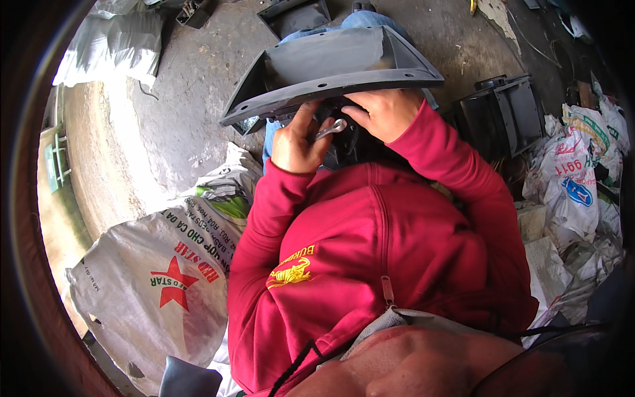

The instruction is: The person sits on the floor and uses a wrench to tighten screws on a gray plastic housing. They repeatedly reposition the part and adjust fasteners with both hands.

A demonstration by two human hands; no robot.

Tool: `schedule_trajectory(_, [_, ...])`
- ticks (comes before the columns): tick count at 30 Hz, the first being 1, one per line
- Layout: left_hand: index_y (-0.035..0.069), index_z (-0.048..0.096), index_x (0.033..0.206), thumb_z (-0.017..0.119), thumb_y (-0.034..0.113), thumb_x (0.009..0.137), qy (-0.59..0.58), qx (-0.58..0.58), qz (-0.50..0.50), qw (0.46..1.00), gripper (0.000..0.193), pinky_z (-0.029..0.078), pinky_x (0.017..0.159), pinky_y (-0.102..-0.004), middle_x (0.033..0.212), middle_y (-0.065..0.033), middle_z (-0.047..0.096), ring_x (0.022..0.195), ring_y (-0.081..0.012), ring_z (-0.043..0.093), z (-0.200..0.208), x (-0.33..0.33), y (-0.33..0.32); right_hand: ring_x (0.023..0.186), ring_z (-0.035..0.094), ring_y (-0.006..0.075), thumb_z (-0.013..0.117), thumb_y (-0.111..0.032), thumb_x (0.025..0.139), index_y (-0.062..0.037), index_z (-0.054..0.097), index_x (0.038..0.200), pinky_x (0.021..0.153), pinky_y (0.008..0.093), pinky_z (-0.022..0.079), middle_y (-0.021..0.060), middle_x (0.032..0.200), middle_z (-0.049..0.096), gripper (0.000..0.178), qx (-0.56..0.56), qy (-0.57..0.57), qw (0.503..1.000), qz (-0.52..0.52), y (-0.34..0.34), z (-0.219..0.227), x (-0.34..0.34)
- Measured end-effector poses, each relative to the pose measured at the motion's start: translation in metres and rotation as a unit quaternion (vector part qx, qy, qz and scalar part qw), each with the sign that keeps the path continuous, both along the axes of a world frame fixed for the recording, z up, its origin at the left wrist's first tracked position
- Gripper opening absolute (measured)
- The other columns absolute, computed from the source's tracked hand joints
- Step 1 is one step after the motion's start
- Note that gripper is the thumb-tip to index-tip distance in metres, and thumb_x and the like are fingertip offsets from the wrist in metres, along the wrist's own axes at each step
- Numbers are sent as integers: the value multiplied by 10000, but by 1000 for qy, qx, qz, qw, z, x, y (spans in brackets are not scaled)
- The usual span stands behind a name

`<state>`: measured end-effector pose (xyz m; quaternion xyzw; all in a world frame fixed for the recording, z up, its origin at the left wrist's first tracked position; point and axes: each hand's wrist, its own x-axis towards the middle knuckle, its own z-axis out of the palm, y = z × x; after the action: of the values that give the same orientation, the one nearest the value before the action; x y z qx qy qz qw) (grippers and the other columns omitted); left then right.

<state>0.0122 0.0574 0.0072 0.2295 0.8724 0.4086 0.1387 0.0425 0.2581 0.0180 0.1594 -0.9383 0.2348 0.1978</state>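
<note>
Metal wrench (330,130) at the near edge of a dark grey housing (324,56)

From my remote seat I see the left hand (291,149) pinching the metal wrench between thumb and fingers, its shiny end angled toward the right hand (391,114); the right hand reaches in under the housing's near edge, thumb showing, other fingers partly hidden, so I cannot tell whether they grip anything; the housing lies over the blue jeans (383,20), just beyond both hands, with holes along its near rim; on my right a dark grey box-shaped part (519,119) stands on the floor (205,73), near heaped white bags (569,178); on my left a white sack (132,298) bearing a red star bulges beside the red jacket (337,238)
</note>
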Motion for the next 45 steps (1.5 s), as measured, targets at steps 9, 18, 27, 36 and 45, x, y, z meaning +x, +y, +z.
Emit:
schedule_trajectory(9, [112,588,1231,707,125,836,96,4,-3,995,413,493,543,-315,662,-114,641,554,-239,643,-4,0,-7,939,635,304,747,-200,767,-102,690,1082,826,405,507,97,1033,669,335,21,-2,1000,-7,-3,3,-2])
schedule_trajectory(18, [103,635,1146,701,130,806,168,23,-24,985,347,514,553,-368,800,-140,693,661,-310,678,-3,-4,-3,946,629,316,769,-190,739,-102,679,1100,842,414,500,100,1042,662,383,2,-6,1000,14,-3,-8,-4])
schedule_trajectory(27, [96,613,1166,704,160,835,180,-39,-22,983,349,488,494,-356,661,-128,646,573,-270,669,-1,0,-1,954,626,326,769,-192,742,-78,676,1068,852,418,493,122,1040,653,357,-5,-23,1000,-20,-6,-12,-2])
schedule_trajectory(36, [74,586,1193,692,141,811,142,9,-27,989,402,492,530,-425,731,-176,657,617,-361,650,-10,-8,-3,917,636,331,732,-178,803,-48,670,1082,822,401,503,136,1006,668,314,-39,-54,998,17,-1,-8,-2])
schedule_trajectory(45, [36,578,1178,689,139,837,20,106,6,994,373,508,566,-366,744,-172,665,663,-326,679,-5,-5,-4,839,657,321,707,-182,836,-29,677,1042,763,384,515,140,941,683,258,-47,-37,998,9,-4,-9,-5])
